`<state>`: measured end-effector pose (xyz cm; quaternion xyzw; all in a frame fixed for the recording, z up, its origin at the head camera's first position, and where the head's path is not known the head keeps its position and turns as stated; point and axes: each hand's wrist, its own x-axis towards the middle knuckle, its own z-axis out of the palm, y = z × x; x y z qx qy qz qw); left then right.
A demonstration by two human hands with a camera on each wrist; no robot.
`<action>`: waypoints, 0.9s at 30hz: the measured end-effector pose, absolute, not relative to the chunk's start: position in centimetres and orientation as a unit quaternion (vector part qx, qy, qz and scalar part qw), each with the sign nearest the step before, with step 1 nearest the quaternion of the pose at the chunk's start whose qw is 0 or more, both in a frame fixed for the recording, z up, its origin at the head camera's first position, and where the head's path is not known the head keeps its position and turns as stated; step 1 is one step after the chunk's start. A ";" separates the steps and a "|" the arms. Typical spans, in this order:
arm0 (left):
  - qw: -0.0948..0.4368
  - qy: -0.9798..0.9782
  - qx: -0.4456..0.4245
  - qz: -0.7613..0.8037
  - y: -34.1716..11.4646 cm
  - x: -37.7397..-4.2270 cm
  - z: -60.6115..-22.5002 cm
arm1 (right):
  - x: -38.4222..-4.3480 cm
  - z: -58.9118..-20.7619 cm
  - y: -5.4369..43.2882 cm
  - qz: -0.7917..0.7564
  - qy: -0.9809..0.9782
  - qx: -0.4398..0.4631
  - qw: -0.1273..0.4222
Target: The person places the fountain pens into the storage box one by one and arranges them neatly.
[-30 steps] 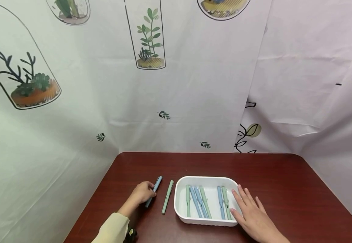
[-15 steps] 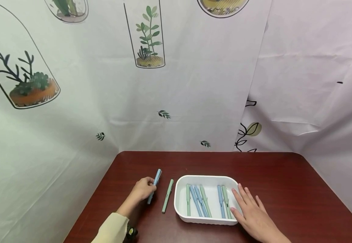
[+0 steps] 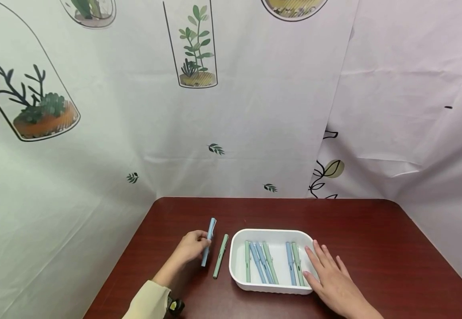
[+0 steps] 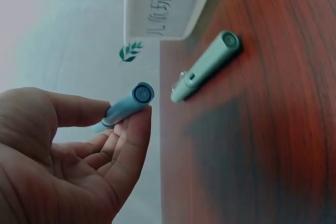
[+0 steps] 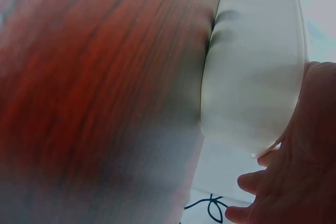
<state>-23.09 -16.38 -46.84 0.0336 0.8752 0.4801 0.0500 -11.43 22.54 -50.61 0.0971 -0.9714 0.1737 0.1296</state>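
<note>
Between thumb and fingers, my left hand [image 3: 191,246] pinches a light blue pen [image 3: 209,241], raised above the table. The left wrist view shows the end of this blue pen [image 4: 130,103] facing the camera. A green pen [image 3: 220,257] lies on the table just right of that hand. Farther right stands a white plastic tray [image 3: 270,289] holding several blue and green pens [image 3: 263,262] in two groups. My right hand [image 3: 332,279] rests with spread, straight fingers on the tray's right rim; the right wrist view shows the hand [image 5: 294,177] against the tray's outer wall [image 5: 257,72].
The dark red wooden table [image 3: 386,248] extends behind and right of the tray. A white curtain [image 3: 270,110] with printed plants hangs right behind the table's far edge. A black device [image 3: 175,305] sits at my left wrist.
My left hand has lifted the blue pen off the table and shifted slightly right with it, towards the green pen. The right hand and the tray have stayed in place.
</note>
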 end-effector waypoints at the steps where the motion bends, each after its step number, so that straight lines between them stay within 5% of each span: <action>1: 0.050 0.874 0.037 0.482 -16.3 -23.0 -46.7 | -11.4 -50.6 22.5 0.174 -0.972 0.097 0.129; 27: 0.119 0.799 0.077 0.585 -14.0 -22.0 -45.2 | -11.4 -50.7 22.4 0.171 -0.971 0.095 0.134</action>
